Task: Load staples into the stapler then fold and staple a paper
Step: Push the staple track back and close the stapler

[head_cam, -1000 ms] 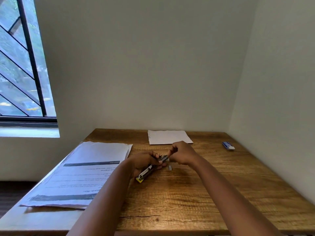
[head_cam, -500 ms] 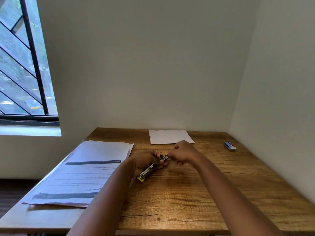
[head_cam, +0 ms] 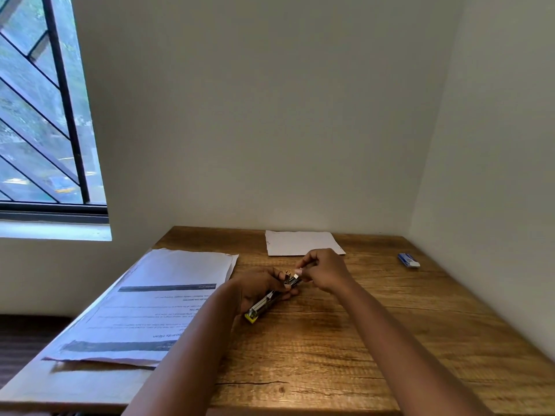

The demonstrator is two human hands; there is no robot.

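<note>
Both forearms reach forward, the left hand [head_cam: 258,288] curled in a grip, the right hand [head_cam: 322,270] pinching beside it.

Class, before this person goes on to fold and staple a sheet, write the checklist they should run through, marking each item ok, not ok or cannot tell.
1. Stapler held steady: ok, the left hand grips it.
2. Staples seated in the channel: cannot tell, the right hand pinches at its far end, hiding it.
3. Stapler closed: cannot tell.
4. Paper within reach: ok, printed sheets lie to the left, a blank sheet beyond.
5. Paper folded: not ok, the printed sheets lie flat.
</note>
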